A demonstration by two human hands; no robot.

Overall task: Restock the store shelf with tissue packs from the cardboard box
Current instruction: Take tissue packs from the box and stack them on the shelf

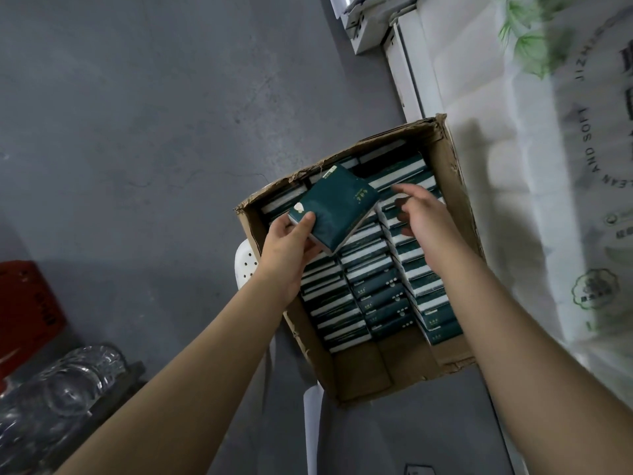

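Note:
An open cardboard box [459, 186] sits on a white plastic stool [245, 265] and holds several rows of dark green tissue packs [373, 289] standing on edge. My left hand [291, 248] grips one dark green tissue pack [337, 207] by its near end, lifted above the box's left side. My right hand [421, 214] hovers over the packs in the box's right rows, fingers relaxed and spread, holding nothing. The near end of the box is bare cardboard.
Large white wrapped tissue bundles [548, 166] with green print fill the right side. A white shelf edge [404, 70] runs at top centre. A red crate [27, 303] and shrink-wrapped clear bottles [61, 389] stand at lower left on the grey floor.

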